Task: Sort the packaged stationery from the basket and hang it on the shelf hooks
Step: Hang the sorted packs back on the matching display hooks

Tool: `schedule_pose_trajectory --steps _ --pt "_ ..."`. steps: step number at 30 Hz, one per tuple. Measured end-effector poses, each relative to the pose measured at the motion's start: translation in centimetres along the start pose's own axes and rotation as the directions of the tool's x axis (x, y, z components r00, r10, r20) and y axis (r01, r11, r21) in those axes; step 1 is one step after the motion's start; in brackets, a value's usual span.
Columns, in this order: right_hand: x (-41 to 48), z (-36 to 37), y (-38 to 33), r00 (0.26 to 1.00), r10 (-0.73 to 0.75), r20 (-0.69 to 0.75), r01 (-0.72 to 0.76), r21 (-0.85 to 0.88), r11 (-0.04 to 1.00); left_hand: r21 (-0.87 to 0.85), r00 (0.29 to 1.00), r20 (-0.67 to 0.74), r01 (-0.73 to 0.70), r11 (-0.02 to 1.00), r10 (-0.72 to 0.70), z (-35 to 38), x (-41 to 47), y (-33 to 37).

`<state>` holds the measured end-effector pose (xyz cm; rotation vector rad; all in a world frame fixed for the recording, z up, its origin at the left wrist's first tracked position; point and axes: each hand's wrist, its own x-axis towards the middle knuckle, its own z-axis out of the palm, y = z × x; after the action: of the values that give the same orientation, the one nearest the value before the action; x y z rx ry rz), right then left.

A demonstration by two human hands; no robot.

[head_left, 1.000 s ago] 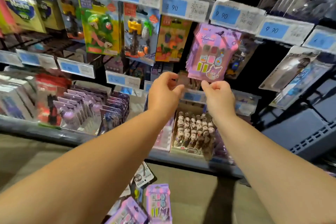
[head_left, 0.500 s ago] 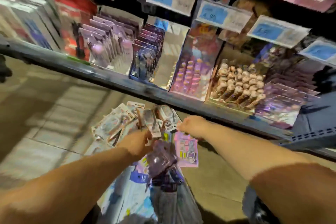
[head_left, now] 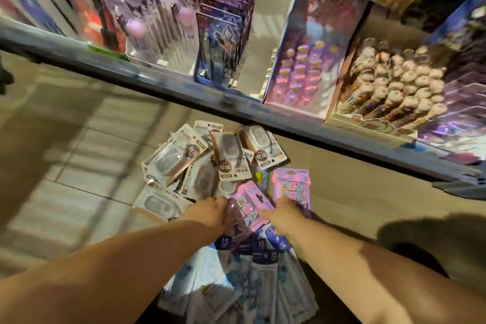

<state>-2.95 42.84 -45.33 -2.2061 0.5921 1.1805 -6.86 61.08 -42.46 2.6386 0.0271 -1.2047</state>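
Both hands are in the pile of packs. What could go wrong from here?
1. The packs lie heaped and overlapping. Lifting the pink pack between the left hand and right hand may drag the white blister packs or the blue packs along and spill them onto the floor.
2. The view is blurred and the fingers are hidden, so the hold is unconfirmed and the pack might slip.

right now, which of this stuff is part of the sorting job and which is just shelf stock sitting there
Job in hand:
pink pack, with left hand and right hand at it
second pink pack
white blister packs
blue "15" packs

Just there:
plush-topped pens
purple carded pens
dark blue cards
shelf
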Motion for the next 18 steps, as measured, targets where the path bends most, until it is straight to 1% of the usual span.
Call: schedule_pose_trajectory --steps 5,6,8,9,11,13,14,15,16,18 --pt "-0.1 -0.7 0.2 0.997 -0.067 0.021 0.061 0.231 0.971 -0.203 0.996 0.031 0.088 0.975 -0.084 0.3 0.4 0.2" --pt "-0.4 -0.9 0.0 0.997 -0.069 0.031 0.057 0.307 0.950 -0.243 0.996 0.021 0.092 0.966 -0.089 0.2 0.5 0.3" --pt "-0.5 -1.0 -0.4 0.996 -0.066 0.067 0.025 0.490 0.872 -0.334 0.995 0.021 0.101 0.937 -0.099 0.0 0.6 0.5" --pt "-0.4 -0.9 -0.4 0.995 -0.066 0.071 0.015 0.557 0.830 -0.407 0.994 0.031 0.107 0.907 -0.103 0.0 0.9 0.6" --pt "-0.3 -1.2 -0.6 0.996 -0.078 0.040 0.037 0.617 0.786 -0.593 0.993 0.073 0.119 0.797 -0.094 -0.3 1.4 0.7" --pt "0.2 -1.8 -0.5 0.997 -0.073 -0.038 0.081 0.615 0.784 -0.724 0.988 0.138 0.147 0.674 -0.068 -0.9 1.6 0.8" --pt "0.6 -2.1 -0.4 0.994 -0.055 -0.093 0.100 0.598 0.796 -0.753 0.989 0.140 0.143 0.643 -0.056 -1.2 1.7 0.9" --pt "1.1 -2.5 0.0 0.986 -0.024 -0.164 0.111 0.544 0.831 -0.767 0.990 0.130 0.133 0.628 -0.051 -1.4 1.7 0.8" --pt "1.4 -2.9 0.3 0.969 0.014 -0.247 0.101 0.447 0.889 -0.781 0.992 0.116 0.125 0.612 -0.053 -1.7 1.7 0.8" --pt "1.9 -3.7 1.3 0.929 0.076 -0.363 0.005 0.216 0.976 -0.820 0.993 0.097 0.121 0.560 -0.071 -1.7 1.9 0.7"
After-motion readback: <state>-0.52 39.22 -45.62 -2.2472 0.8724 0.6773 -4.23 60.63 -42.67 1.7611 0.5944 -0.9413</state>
